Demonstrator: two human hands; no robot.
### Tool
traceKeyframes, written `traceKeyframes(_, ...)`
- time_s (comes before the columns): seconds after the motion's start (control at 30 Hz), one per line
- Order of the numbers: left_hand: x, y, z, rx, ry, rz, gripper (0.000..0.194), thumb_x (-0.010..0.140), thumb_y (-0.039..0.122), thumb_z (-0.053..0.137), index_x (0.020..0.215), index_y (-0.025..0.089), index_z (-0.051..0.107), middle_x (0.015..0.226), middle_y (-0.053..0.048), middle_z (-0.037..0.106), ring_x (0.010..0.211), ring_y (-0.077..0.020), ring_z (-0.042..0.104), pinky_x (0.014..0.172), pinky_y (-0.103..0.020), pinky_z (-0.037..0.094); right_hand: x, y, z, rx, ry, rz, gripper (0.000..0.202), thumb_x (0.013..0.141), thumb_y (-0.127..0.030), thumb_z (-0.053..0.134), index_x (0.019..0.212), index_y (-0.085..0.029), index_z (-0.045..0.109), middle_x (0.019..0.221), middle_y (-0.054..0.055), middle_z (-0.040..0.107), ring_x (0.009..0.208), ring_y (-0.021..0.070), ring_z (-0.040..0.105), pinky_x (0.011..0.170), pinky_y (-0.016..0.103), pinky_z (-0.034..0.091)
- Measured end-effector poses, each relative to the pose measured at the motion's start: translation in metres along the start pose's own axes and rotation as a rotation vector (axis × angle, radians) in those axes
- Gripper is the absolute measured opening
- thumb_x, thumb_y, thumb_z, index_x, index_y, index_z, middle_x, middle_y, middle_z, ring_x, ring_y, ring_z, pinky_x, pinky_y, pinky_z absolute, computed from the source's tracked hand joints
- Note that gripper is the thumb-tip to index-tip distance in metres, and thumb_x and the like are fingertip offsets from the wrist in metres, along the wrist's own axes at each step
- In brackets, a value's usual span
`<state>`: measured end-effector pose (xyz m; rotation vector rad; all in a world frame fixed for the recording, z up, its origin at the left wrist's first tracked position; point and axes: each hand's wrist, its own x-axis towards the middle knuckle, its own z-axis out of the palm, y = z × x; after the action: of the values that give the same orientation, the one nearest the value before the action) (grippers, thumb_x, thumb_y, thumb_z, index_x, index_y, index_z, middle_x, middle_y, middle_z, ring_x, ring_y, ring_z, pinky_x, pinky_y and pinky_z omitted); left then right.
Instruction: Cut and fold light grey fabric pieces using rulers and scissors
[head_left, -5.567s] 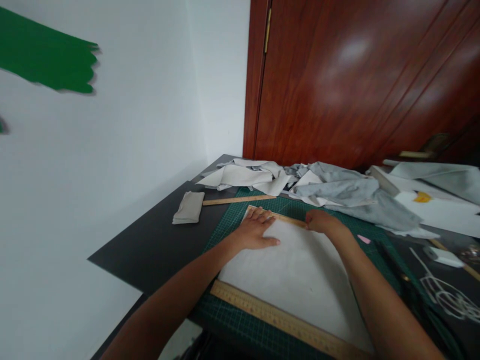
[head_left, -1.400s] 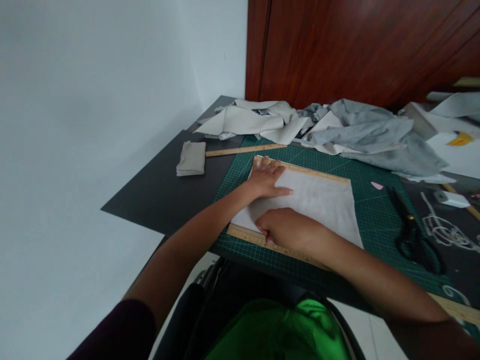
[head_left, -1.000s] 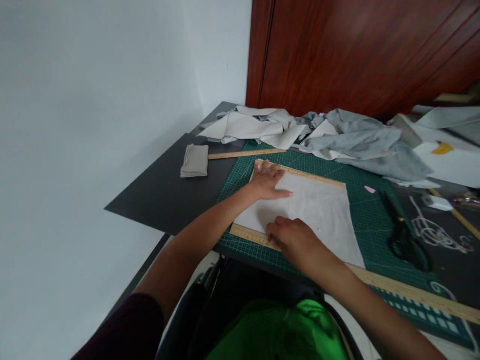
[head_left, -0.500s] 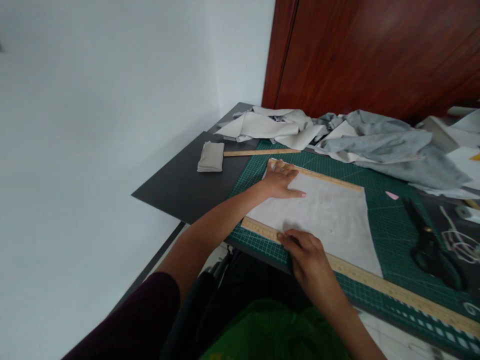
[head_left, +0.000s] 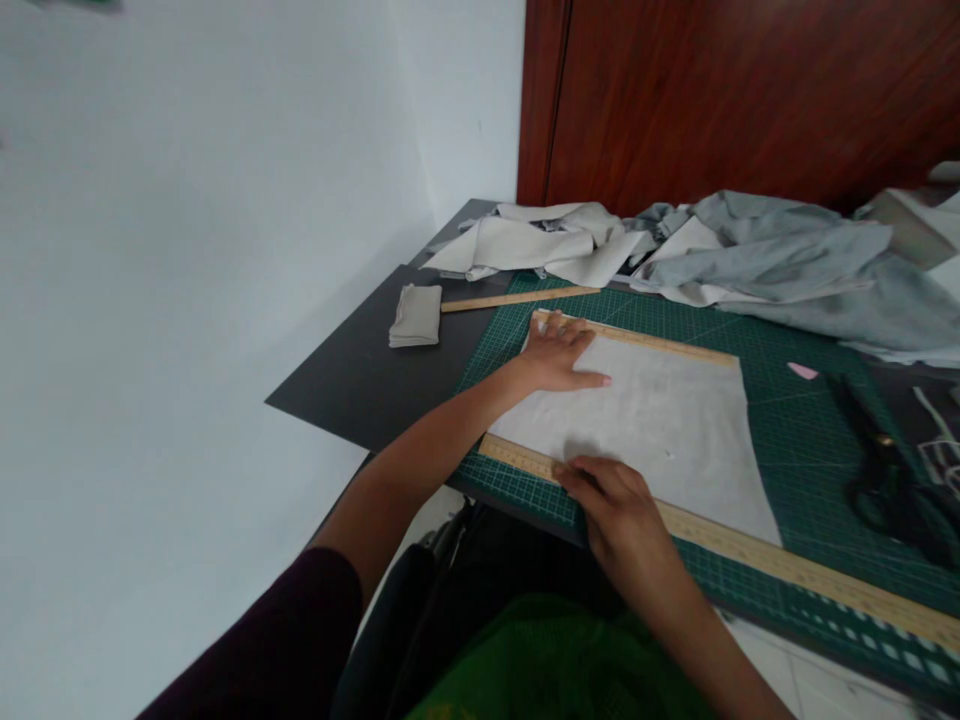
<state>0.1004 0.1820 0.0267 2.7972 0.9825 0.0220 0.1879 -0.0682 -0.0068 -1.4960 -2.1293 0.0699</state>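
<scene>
Jutting out left of both hands, a dark board [head_left: 337, 370] ends in a sharp corner, seen against the white wall [head_left: 225, 250]. On it, beyond the left forearm, sits a folded cloth [head_left: 416, 315], just beside the end of a thin wooden strip [head_left: 521, 298].

Next, the left hand [head_left: 556, 356] lies open, palm down, fingers spread over the left end of the far ruler [head_left: 660, 345]. Beyond it lie crumpled pale scraps [head_left: 540, 245]. Beneath its palm is the cloth sheet [head_left: 637, 410], flat on the green mat [head_left: 795, 440] between two rulers. Nearer the body, the right hand [head_left: 619, 505] rests curled on the near ruler [head_left: 720, 535]; whether it pinches anything cannot be told. That ruler continues rightward past the sheet, close to the mat's near edge.

Right of both hands, a strip of mat separates the sheet's slanting edge from a pink chip [head_left: 802, 370] and black scissors [head_left: 881, 480]. Grey fabric [head_left: 780, 260] lies behind these.

Several seconds earlier the right hand was at the far ruler; it has since come to the near one, while the left stays put. Fine graduations line the near ruler, any figures too small to read.
</scene>
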Motion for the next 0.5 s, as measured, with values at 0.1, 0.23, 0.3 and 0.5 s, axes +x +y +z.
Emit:
traceKeyframes(0.1,-0.0016,0.0014,-0.0019,0.003,-0.010,-0.007,0.103,0.086,0.088,0.035,0.165,0.023,0.028,0.176,-0.007,0.014,0.160,-0.0466,-0.001,0.126,-0.068,-0.003,0.0008,-0.0027,-0.0005,-0.001,-0.004,0.004,0.059,0.088,0.007,0.044,0.136,-0.019,0.065,0.128,0.014,0.067,0.118,0.0297,0.060,0.101,0.051,0.055)
traceKeyframes(0.23,-0.0030,0.0026,-0.0043,-0.002,-0.029,-0.015,0.102,0.086,0.088,0.036,0.165,0.024,0.026,0.176,-0.006,0.012,0.160,-0.0471,-0.002,0.126,-0.069,-0.002,0.0031,-0.0043,-0.0033,0.020,-0.023,0.009,0.056,0.087,0.007,0.046,0.132,-0.019,0.067,0.127,0.013,0.068,0.117,0.0290,0.061,0.102,0.049,0.054)
traceKeyframes(0.3,-0.0035,0.0028,-0.0048,-0.003,-0.034,-0.019,0.102,0.086,0.088,0.035,0.165,0.024,0.025,0.176,-0.005,0.011,0.160,-0.0468,-0.003,0.126,-0.069,-0.002,0.0040,-0.0040,-0.0046,0.029,-0.031,0.009,0.057,0.087,0.008,0.045,0.132,-0.019,0.068,0.127,0.013,0.068,0.118,0.0288,0.061,0.102,0.049,0.054)
traceKeyframes(0.5,-0.0049,0.0028,-0.0060,-0.003,-0.053,-0.025,0.104,0.085,0.089,0.034,0.166,0.024,0.023,0.177,-0.005,0.009,0.159,-0.0473,-0.005,0.126,-0.068,-0.003,0.0038,-0.0006,-0.0044,0.048,-0.044,-0.013,0.059,0.084,0.008,0.047,0.132,-0.019,0.068,0.127,0.014,0.068,0.118,0.0295,0.061,0.101,0.051,0.054)
